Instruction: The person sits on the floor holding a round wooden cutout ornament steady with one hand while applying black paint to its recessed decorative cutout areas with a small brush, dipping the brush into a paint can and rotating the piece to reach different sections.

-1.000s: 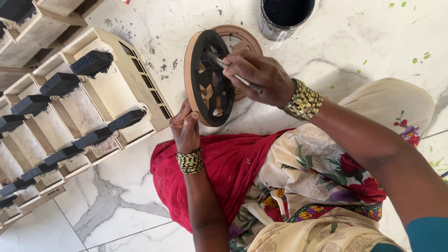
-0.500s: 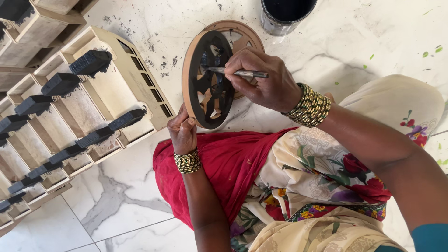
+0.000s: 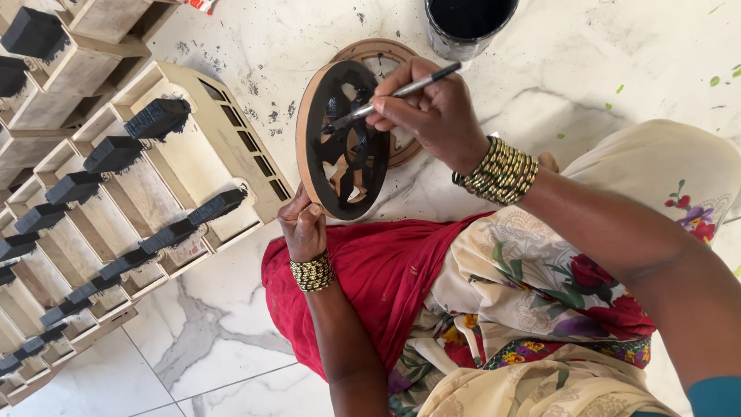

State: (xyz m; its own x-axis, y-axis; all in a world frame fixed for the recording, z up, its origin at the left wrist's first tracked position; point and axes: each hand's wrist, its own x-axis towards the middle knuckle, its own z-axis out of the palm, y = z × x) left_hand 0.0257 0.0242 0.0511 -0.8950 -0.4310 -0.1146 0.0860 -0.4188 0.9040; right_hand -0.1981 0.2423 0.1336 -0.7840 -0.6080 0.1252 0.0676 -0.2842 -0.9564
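Black paint covers the openwork face of a round wooden wheel [image 3: 343, 139], which stands on edge on the white marble floor [image 3: 231, 332], its bare tan rim showing all round. The left hand [image 3: 302, 226] props it from below — fingers closed around the lowest part of the rim, just above a red cloth [image 3: 386, 270] spread over the person's lap. The right hand [image 3: 431, 112] comes in from the wheel's right side, its grip pinched narrow about a thin brush [image 3: 394, 94]. The brush's long axis runs slantwise, its dark handle end pointing up and right toward a paint tin [image 3: 467, 23] at the floor's far edge, its tip pointing down and left onto the painted spokes near the wheel's upper middle. So the wheel lies to the left of the right hand's grip and directly above the left's; the right hand is the one at the painted face, the left only at the rim.

Behind the upright wheel, a second round wooden piece [image 3: 386, 58], unpainted, lies flat on the floor, partly hidden by it. To the left, pale wooden frames [image 3: 193, 154] lie in rows, each carrying black-painted blocks. Black flecks speckle the marble around the wheel — thickest between the frames and the tin.
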